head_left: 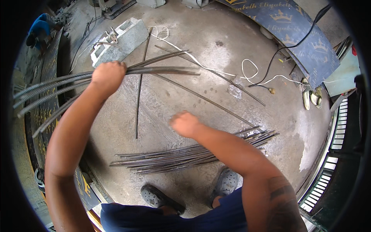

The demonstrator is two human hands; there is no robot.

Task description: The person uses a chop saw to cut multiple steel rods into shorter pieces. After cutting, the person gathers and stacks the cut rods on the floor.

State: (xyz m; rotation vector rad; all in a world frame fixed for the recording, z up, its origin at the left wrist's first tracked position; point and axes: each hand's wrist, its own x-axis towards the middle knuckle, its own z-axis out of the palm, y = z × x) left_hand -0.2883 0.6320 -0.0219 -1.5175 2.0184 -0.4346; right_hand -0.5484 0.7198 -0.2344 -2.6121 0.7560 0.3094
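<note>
My left hand (pixel 109 75) is closed around a bundle of ribbed steel rebar rods (pixel 164 70), held off the floor at the upper left. The rods reach out on both sides of the fist, their left ends fanning apart. My right hand (pixel 184 123) hangs over the middle of the floor, smeared by motion; whether its fingers grip anything is unclear. Below it, nearer my feet, a pile of rebar (pixel 170 159) lies roughly crosswise. Loose rods rest on the concrete between the hands and beyond, among them one upright in the view (pixel 138 104) and a slanting one (pixel 208 101).
A hollow concrete block (pixel 131 38) with a metal tool on it stands beyond my left hand. White cord (pixel 181 54) and a black cable with a plug (pixel 272 91) cross the floor. Printed boards (pixel 293 34) lean at right, near shoes (pixel 306 98). A person in blue (pixel 40 25) bends far left.
</note>
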